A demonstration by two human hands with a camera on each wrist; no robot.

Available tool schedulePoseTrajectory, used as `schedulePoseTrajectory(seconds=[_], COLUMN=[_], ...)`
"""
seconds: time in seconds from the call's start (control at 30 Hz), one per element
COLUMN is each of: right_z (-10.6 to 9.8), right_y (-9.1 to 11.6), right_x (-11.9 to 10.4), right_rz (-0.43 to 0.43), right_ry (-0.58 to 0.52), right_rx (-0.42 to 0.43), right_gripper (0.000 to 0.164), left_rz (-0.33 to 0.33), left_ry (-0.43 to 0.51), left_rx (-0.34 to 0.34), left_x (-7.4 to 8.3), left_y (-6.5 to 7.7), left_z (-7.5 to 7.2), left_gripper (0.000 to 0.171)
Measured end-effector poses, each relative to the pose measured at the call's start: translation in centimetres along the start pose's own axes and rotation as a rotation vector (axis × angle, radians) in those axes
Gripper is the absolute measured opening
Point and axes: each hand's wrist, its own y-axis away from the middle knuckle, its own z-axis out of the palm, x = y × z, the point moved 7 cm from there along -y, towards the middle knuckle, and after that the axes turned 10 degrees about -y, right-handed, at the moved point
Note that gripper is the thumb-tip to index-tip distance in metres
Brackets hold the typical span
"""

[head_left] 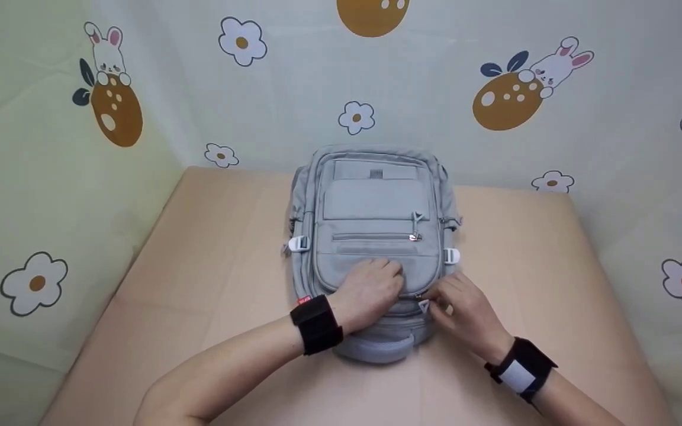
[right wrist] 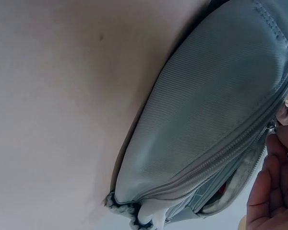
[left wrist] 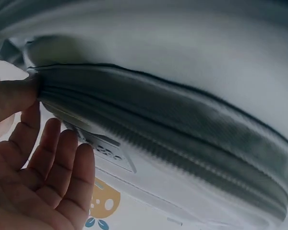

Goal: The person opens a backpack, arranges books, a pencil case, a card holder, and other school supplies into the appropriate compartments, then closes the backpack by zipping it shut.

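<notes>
A grey-blue backpack (head_left: 376, 201) lies front side up, its carry handle (head_left: 376, 349) toward me. My left hand (head_left: 370, 296) is over its near part; in the left wrist view, thumb and forefinger pinch the fabric beside a curved zipper (left wrist: 182, 165), with the other fingers loosely bent. At the right end of the near zipper, my right hand (head_left: 465, 310) pinches the slider area, a triangular pull tab (head_left: 424, 306) showing by the fingertips. In the right wrist view, a stretch of zipper (right wrist: 252, 175) is parted, with something red (right wrist: 222, 188) inside.
Peach cloth covers the table (head_left: 228, 284). Patterned curtains (head_left: 293, 89) with flowers and rabbits enclose the back and sides. White side buckles (head_left: 299, 244) sit on the backpack's edges, and another zipper pull (head_left: 417, 225) lies on its front.
</notes>
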Motion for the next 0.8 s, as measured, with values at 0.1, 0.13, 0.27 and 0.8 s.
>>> schedulePoseTrajectory(seconds=[0.1,0.13,0.27,0.8], right_z=[-0.4,-0.6,-1.4,-2.8], right_y=[0.1,0.2,0.4,-0.2], right_x=[0.6,0.8,1.9,4.3], right_rz=[0.025,0.034,0.078,0.138], right_ry=[-0.004,-0.002,0.006,0.052], right_rx=[-0.001,0.002,0.016,0.088], right_gripper=[0.028,0.028,0.026,0.032], left_rz=[-0.017,-0.021,-0.029,-0.039], left_ry=[0.043,0.055,0.093,0.142], left_rx=[-0.019,-0.023,-0.032,-0.089], left_x=[-0.2,-0.3,-0.5,-0.8], left_y=[0.0,0.0,0.1,-0.2], left_z=[-0.1,-0.1,-0.3,-0.3], left_gripper=[0.012,0.013,0.016,0.016])
